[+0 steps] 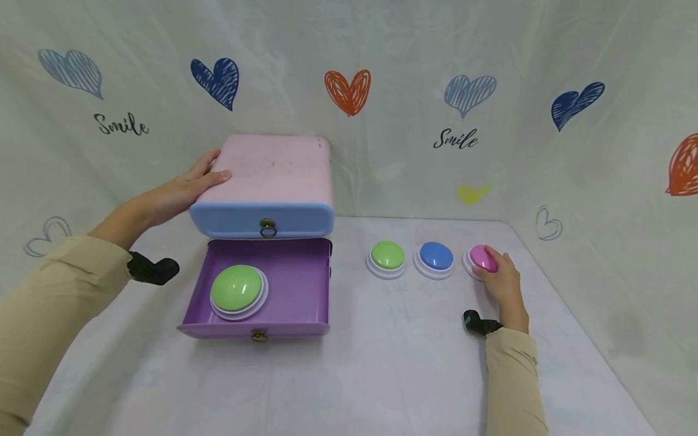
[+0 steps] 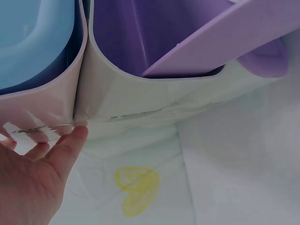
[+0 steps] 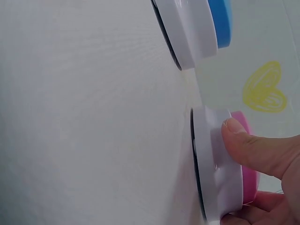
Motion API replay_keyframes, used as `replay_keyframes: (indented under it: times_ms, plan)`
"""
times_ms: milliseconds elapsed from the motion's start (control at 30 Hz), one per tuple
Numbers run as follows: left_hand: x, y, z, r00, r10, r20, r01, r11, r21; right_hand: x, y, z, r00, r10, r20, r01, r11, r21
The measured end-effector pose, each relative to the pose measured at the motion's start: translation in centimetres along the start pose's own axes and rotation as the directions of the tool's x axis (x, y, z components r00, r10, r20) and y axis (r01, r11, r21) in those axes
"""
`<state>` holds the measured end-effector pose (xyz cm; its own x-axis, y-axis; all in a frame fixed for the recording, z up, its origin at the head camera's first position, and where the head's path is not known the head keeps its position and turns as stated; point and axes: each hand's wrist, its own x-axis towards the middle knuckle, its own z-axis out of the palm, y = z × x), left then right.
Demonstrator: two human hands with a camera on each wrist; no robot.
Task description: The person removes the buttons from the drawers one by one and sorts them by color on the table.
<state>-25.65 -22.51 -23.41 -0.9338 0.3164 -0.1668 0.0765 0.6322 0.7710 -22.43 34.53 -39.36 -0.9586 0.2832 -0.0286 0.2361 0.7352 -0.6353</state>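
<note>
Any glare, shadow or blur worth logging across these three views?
Head: small glints on the green button in the open drawer, plus a soft shadow on the tabletop beside the left sleeve; left wrist: slightly hazy, the yellow heart looking soft-edged; right wrist: the tabletop darkens toward the picture's left edge, with a faint shadow beside the pink button.

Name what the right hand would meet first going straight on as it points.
The pink button, which the right hand grips; beyond it, probably the backdrop by the yellow heart, though depth is unclear.
</note>
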Motion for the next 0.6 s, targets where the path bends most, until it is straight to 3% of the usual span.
replay_keyframes:
  times_ms: [300, 600]
  plan:
    - [-0.1, -0.1, 0.0, 1.000, 0.001, -0.001, -0.001, 1.000, -0.003, -1.1, -1.3, -1.0, 1.000, -0.003, 0.020, 0.004, 1.000, -0.022]
    - [0.1, -0.1, -0.1, 1.000, 0.002, -0.007, -0.002, 1.000, -0.007, -3.3, -5.4, -2.8, 0.975, -0.207, -0.075, 0.206, 0.978, -0.024]
